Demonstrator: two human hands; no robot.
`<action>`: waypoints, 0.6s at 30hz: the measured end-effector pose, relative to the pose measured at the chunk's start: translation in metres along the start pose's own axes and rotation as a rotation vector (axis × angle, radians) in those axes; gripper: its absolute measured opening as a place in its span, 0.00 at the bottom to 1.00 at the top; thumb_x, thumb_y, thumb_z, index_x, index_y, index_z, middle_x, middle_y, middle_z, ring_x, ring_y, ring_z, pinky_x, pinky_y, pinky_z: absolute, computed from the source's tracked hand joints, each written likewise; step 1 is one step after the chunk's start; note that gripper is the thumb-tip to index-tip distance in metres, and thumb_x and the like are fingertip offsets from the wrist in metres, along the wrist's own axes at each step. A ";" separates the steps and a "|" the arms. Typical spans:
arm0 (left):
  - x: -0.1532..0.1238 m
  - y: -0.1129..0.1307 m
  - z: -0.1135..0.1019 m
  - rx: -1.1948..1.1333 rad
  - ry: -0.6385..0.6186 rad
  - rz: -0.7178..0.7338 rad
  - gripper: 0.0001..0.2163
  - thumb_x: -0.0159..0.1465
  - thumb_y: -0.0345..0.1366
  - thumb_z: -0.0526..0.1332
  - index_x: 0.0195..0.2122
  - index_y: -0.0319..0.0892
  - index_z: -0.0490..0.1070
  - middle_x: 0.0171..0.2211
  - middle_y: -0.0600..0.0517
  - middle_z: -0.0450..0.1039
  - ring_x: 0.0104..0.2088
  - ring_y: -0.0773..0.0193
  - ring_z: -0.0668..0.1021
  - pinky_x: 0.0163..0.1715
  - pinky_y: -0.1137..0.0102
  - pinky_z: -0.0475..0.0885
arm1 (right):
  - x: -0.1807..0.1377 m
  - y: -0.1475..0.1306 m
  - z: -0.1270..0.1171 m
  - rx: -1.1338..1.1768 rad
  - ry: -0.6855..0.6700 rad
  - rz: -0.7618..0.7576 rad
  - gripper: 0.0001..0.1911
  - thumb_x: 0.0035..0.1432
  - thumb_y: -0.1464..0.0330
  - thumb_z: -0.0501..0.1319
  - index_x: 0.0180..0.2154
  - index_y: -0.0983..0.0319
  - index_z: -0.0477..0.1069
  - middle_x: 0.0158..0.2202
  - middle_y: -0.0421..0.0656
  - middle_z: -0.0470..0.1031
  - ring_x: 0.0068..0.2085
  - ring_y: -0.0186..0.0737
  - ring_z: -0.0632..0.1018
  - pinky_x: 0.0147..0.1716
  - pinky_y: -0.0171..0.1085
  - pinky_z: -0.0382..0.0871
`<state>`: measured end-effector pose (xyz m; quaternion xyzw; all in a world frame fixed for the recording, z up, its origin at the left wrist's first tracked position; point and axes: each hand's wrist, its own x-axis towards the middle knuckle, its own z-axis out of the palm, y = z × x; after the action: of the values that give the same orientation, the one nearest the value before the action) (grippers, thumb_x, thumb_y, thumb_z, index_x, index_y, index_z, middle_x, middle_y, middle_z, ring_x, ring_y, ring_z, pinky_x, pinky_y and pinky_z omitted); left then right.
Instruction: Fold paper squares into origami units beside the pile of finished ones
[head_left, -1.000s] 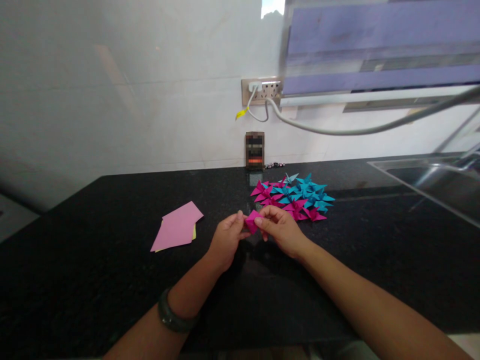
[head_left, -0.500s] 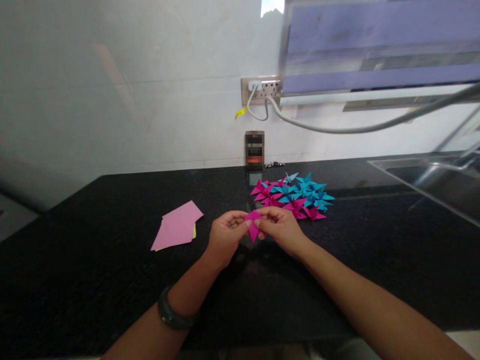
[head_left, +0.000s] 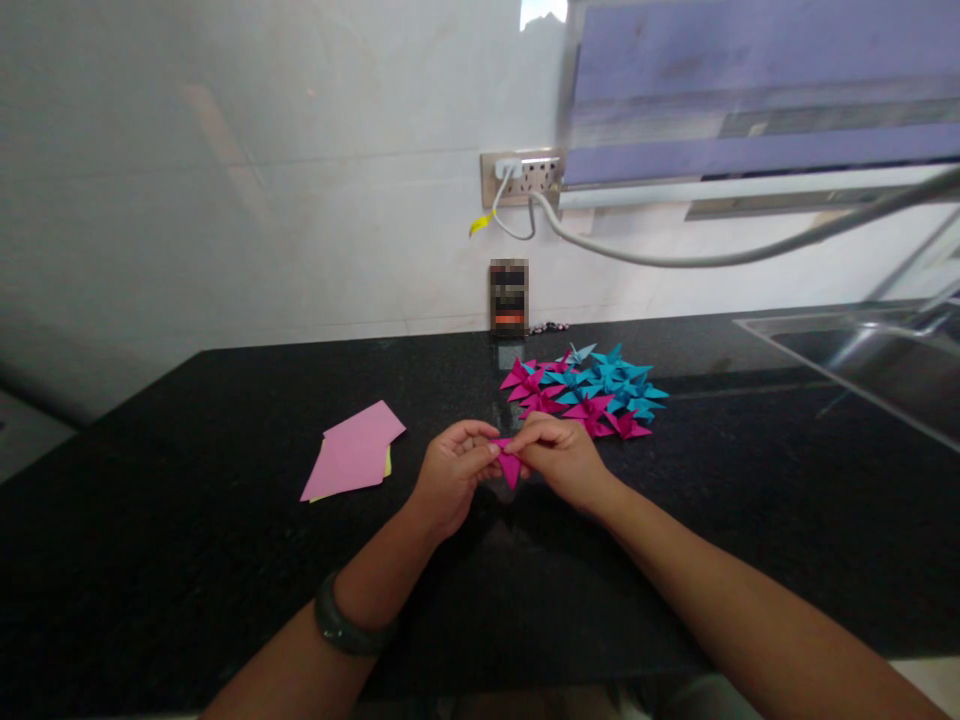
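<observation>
1. The folded pink paper (head_left: pixel 511 468) is resting between the two hands, raised above the counter (head_left: pixel 225 580), its tip pointing toward the person
2. The left hand (head_left: pixel 452 478) is pinching the paper's left side between thumb and fingers
3. The right hand (head_left: pixel 566 458) is clamping the right side, its fingers partly covering the paper
4. Pink paper birds (head_left: pixel 589 410) and blue paper birds (head_left: pixel 611 382) are clustering just beyond the right hand
5. Pink sheets (head_left: pixel 352 455) are lying left of the left hand, partly covering a yellow sheet (head_left: pixel 388 462)
6. The sink (head_left: pixel 885 350) is sitting far right, its contents unclear
7. Blurring is hiding any writing on the dark object (head_left: pixel 509 298) by the wall
</observation>
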<state>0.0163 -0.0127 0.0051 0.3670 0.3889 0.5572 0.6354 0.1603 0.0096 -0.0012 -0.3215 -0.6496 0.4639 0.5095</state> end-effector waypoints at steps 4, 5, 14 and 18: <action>0.002 0.000 -0.002 0.108 -0.018 -0.050 0.10 0.47 0.36 0.65 0.27 0.35 0.71 0.20 0.52 0.72 0.21 0.69 0.73 0.25 0.72 0.70 | 0.001 0.000 -0.004 -0.137 -0.021 -0.158 0.08 0.47 0.73 0.58 0.23 0.60 0.75 0.20 0.38 0.65 0.23 0.29 0.69 0.22 0.31 0.63; 0.002 -0.001 -0.002 0.139 -0.010 -0.038 0.10 0.47 0.37 0.66 0.26 0.35 0.72 0.20 0.52 0.72 0.21 0.69 0.73 0.25 0.73 0.70 | 0.001 0.000 -0.005 -0.157 -0.037 -0.177 0.08 0.47 0.74 0.58 0.23 0.60 0.75 0.21 0.39 0.66 0.24 0.30 0.69 0.24 0.31 0.64; 0.006 -0.006 -0.007 0.360 0.073 0.161 0.09 0.47 0.37 0.66 0.25 0.37 0.73 0.21 0.52 0.73 0.22 0.68 0.73 0.26 0.72 0.70 | 0.003 -0.001 -0.001 -0.033 -0.064 0.202 0.10 0.47 0.64 0.60 0.30 0.64 0.69 0.21 0.37 0.69 0.20 0.28 0.68 0.20 0.30 0.63; 0.007 -0.008 -0.009 0.535 0.065 0.259 0.07 0.50 0.37 0.63 0.25 0.38 0.72 0.20 0.53 0.72 0.22 0.69 0.72 0.24 0.74 0.67 | 0.002 0.000 -0.001 -0.180 -0.072 0.158 0.08 0.49 0.65 0.59 0.26 0.64 0.68 0.18 0.36 0.66 0.19 0.28 0.66 0.19 0.29 0.60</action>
<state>0.0118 -0.0066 -0.0065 0.5499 0.4919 0.5227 0.4272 0.1610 0.0115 -0.0003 -0.3990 -0.6791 0.4537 0.4168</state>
